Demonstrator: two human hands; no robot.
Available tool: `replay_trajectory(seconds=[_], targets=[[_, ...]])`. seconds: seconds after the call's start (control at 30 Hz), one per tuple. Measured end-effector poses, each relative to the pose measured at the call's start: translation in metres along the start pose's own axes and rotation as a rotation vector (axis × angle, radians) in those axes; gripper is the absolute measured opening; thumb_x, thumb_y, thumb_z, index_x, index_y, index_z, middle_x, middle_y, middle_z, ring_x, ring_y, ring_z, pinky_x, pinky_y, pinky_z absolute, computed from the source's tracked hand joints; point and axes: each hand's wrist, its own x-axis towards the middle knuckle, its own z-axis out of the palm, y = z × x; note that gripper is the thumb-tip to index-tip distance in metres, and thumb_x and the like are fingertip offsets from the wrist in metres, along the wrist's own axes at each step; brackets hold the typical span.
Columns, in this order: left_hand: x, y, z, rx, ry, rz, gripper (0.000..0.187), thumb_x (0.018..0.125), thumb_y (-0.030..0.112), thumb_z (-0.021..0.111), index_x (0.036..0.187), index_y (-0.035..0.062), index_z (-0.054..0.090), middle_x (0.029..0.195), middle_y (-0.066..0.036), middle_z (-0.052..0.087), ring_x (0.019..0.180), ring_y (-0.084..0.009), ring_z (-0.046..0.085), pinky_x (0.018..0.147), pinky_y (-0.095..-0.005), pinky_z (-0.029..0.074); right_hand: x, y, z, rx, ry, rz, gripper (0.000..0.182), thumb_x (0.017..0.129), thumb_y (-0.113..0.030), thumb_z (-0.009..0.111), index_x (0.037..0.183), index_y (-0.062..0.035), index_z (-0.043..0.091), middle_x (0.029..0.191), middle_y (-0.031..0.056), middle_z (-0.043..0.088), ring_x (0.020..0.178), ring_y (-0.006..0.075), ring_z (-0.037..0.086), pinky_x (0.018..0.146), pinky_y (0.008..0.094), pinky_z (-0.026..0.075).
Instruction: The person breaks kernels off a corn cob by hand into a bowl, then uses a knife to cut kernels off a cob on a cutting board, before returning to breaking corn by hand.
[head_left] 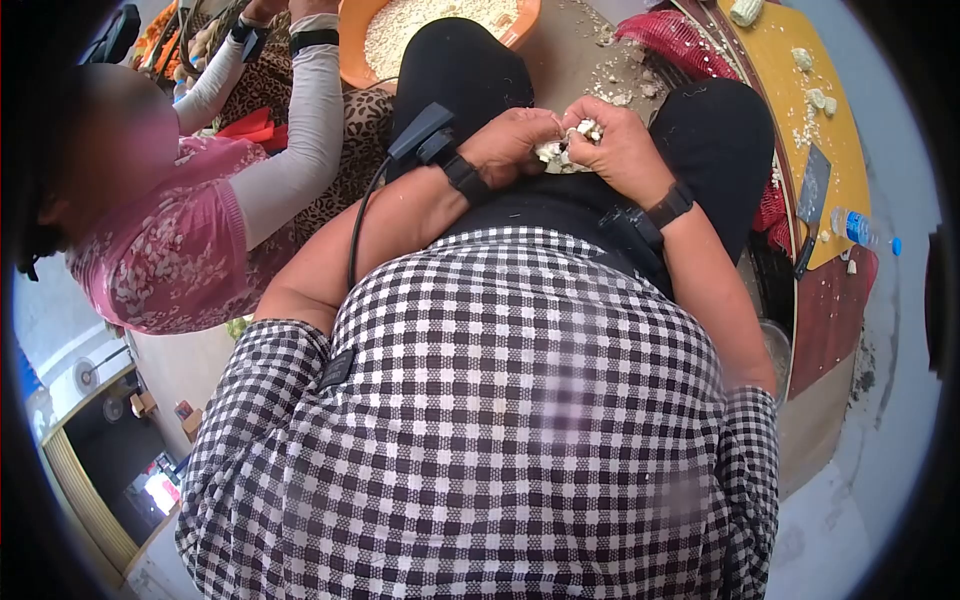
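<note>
My left hand (512,146) and my right hand (618,148) meet over my lap, close together, with their fingers pinched inward. Between them are whitish pieces of corn (548,152), partly hidden by the fingers. More white kernels show at the fingertips of my right hand. Some loose bits lie just below the hands, against the dark cloth of my lap. Beyond my left knee stands an orange basin (530,35) holding many pale kernels.
A person in a pink flowered top (180,240) sits at my left. At right, a yellow board (845,170) bears a cleaver (815,190), corn pieces (803,60) and a plastic bottle (855,228). A red mesh bag (680,45) lies beside it. Crumbs litter the floor.
</note>
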Motion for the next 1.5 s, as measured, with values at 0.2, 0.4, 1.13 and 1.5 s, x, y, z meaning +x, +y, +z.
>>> replay_trajectory(seconds=[0.2, 0.4, 1.13, 1.5], targets=[[-0.004, 0.008, -0.001, -0.067, -0.004, -0.033, 0.013, 0.086, 0.015, 0.053, 0.088, 0.0031, 0.059, 0.077, -0.007, 0.063, 0.067, -0.0138, 0.061, 0.045, -0.0186, 0.038, -0.003, -0.007, -0.005, 0.053, -0.011, -0.02, 0.011, 0.079, -0.008, 0.061, 0.087, -0.0012, 0.059, 0.078, 0.0092, 0.063, 0.066, 0.0135, 0.061, 0.064, 0.0268, 0.049], [-0.002, 0.004, -0.004, 0.003, 0.005, -0.033, 0.01, 0.083, 0.013, 0.058, 0.085, 0.0038, 0.06, 0.078, -0.005, 0.062, 0.068, -0.0149, 0.06, 0.06, -0.0242, 0.045, -0.003, 0.004, -0.004, -0.036, -0.003, -0.069, 0.012, 0.081, -0.011, 0.063, 0.088, -0.0018, 0.059, 0.078, 0.0073, 0.062, 0.069, 0.0113, 0.057, 0.064, 0.0268, 0.049], [0.0, -0.004, -0.002, 0.014, 0.011, 0.075, 0.013, 0.087, 0.017, 0.058, 0.081, 0.0058, 0.056, 0.073, -0.005, 0.059, 0.066, -0.015, 0.057, 0.066, -0.0282, 0.047, 0.001, 0.012, 0.001, 0.337, -0.083, 0.101, 0.013, 0.092, -0.018, 0.056, 0.088, -0.0057, 0.056, 0.064, -0.0031, 0.05, 0.055, 0.003, 0.044, 0.047, 0.0183, 0.036], [-0.009, 0.002, 0.016, 0.335, 0.112, 0.344, 0.011, 0.085, 0.009, 0.06, 0.081, 0.0032, 0.052, 0.073, -0.004, 0.058, 0.065, -0.0109, 0.056, 0.059, -0.0228, 0.044, 0.005, 0.023, -0.006, 0.985, -0.194, 0.416, 0.014, 0.093, -0.015, 0.052, 0.087, -0.0031, 0.052, 0.073, -0.0004, 0.047, 0.055, 0.0016, 0.039, 0.042, 0.0145, 0.032]])
